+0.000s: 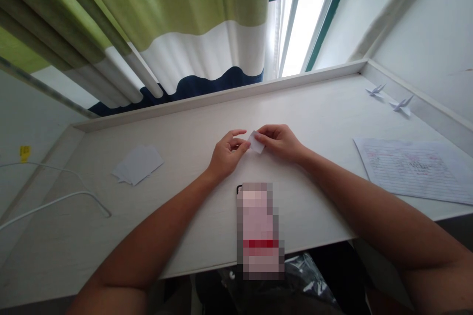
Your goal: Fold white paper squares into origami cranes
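A small white piece of folded paper point(257, 143) is held up over the white desk, between my two hands. My right hand point(283, 142) pinches its upper right side between thumb and fingers. At the paper's left corner, the thumb and a bent finger of my left hand point(228, 151) close on it, while the index finger is lifted clear. Far to the right stand two folded paper cranes point(402, 105), one behind the other. Several loose white paper sheets point(139, 165) lie fanned in a pile left of my left hand.
Lined sheets with writing point(414, 167) lie at the right. A pixelated oblong object point(258, 226) is at the desk's front edge. A white cable point(84, 193) curves in from the left. Raised boards edge the desk point(192, 236); a curtain point(177, 5) hangs behind.
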Motion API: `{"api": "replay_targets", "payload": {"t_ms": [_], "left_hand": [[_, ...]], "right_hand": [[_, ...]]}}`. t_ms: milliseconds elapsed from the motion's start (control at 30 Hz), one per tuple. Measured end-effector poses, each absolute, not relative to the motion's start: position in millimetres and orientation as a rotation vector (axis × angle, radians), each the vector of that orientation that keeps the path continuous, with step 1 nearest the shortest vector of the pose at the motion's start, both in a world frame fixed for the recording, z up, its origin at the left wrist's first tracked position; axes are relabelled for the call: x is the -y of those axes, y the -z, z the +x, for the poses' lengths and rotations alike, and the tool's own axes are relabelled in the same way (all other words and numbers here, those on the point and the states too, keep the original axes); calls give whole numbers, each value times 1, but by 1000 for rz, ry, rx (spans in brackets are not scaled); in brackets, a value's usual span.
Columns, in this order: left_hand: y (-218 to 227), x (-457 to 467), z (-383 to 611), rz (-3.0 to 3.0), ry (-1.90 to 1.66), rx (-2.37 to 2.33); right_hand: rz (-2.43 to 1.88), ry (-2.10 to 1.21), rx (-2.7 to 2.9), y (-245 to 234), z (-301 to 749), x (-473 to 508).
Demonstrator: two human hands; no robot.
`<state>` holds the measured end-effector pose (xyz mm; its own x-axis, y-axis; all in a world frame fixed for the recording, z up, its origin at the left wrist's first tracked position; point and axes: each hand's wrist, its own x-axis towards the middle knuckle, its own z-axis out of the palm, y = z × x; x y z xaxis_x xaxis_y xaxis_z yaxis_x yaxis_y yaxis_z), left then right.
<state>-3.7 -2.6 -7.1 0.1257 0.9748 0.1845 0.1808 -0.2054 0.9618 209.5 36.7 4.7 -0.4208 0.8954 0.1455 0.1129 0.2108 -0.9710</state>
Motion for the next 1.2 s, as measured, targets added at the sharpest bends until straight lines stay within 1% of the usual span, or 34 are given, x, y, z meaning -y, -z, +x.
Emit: {"api": "replay_targets", "payload": {"t_ms": [167,467,633,867,1033,1200], "left_hand": [[8,-1,-7,1432,-1146,-1131],[9,-6,-8,1352,-1147,-1107],[1,-2,-5,1258,-1159,-1101],[-12,-2,-4,1145,-1133,-1131],[-11,-3,-6,1139,-1122,-1109],[-11,-5,-9,1098,-1092,-1076]], "right_hand": [[-927,-1428,1612,-1,210,-39],[-857,-1514,1610,-2,210,-38],[-815,-1538,1597,0,209,-39],[-792,-1656,1442,-1,208,-41],[-781,-1609,1438,-2,207,-40],[-745,-1513,1555,0,209,-42]]}}
